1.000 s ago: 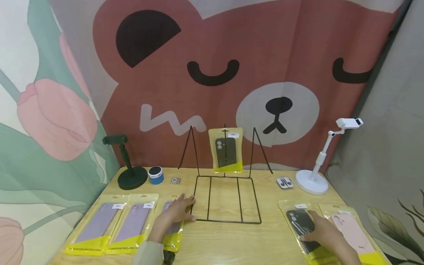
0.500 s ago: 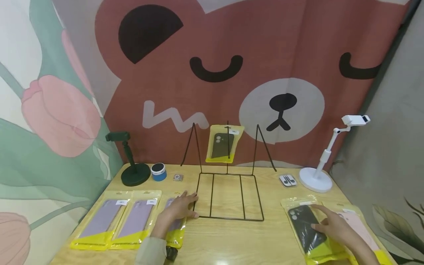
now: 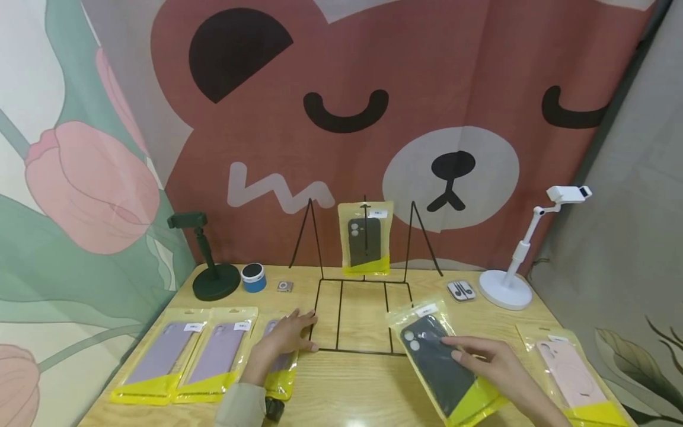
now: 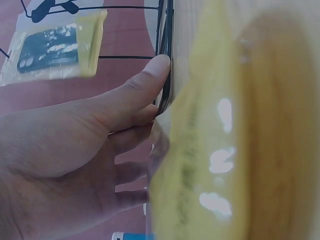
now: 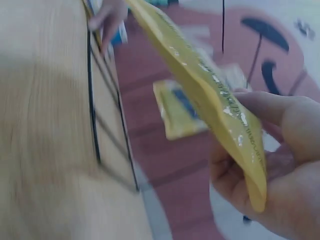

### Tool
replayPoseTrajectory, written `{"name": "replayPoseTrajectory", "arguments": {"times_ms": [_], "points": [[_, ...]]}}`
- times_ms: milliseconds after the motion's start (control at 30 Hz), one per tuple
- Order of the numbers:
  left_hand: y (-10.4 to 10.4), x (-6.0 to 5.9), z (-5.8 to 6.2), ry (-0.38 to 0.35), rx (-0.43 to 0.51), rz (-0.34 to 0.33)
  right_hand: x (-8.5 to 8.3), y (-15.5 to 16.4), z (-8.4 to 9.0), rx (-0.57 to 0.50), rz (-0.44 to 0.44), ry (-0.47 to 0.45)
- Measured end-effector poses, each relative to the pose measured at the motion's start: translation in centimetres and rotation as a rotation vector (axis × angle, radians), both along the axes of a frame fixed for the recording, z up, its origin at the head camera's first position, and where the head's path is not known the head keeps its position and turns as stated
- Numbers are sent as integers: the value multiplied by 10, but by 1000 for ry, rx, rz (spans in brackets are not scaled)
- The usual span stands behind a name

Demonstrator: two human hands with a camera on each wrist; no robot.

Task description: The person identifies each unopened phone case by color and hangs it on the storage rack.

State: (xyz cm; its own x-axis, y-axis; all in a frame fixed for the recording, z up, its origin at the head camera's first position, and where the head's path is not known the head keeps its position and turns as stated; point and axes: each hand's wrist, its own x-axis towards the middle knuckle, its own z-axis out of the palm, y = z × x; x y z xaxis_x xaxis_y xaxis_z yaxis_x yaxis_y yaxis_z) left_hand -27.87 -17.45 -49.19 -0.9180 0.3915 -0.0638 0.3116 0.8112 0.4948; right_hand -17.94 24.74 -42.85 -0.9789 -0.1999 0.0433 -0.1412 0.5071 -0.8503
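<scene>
Right hand (image 3: 493, 370) pinches black-case packet (image 3: 440, 365), near right; likely light, slick film, best gripped at stiff middle; left hand (image 3: 285, 338) flat, fingers relaxed

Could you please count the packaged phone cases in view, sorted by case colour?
Lilac phone cases in yellow-edged clear packets: 3, at, and one under the left hand.
Black phone cases in the same packets: 2, one hanging on the black wire rack, one held by the right hand.
Pink phone case: 1.
Total: 6.
</scene>
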Motion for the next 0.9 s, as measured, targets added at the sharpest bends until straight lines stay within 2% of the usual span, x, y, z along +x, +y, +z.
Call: {"name": "replayPoseTrajectory", "arguments": {"times_ms": [200, 267, 367, 433, 533, 633, 767, 900], "points": [[0, -1, 0, 15, -3, -14, 12, -47, 9, -165, 104, 390], [-1, -2, 0, 20, -5, -16, 14, -61, 13, -254, 159, 524], [-2, -1, 2, 12, -6, 2, 12, -83, 23, -375, 206, 681], [-2, 0, 3, 8, -4, 15, 9, -97, 32, -414, 194, 766], [-1, 0, 5, 5, -7, 22, 8, -116, 47, -409, 115, 787], [0, 0, 6, 9, -13, 15, 7, -128, 56, -405, 67, 739], [1, 1, 6, 10, -16, 19, 4, -134, 56, -392, 29, 669], [1, 2, 5, 2, -18, 20, 2, -137, 52, -370, -9, 641]]}}
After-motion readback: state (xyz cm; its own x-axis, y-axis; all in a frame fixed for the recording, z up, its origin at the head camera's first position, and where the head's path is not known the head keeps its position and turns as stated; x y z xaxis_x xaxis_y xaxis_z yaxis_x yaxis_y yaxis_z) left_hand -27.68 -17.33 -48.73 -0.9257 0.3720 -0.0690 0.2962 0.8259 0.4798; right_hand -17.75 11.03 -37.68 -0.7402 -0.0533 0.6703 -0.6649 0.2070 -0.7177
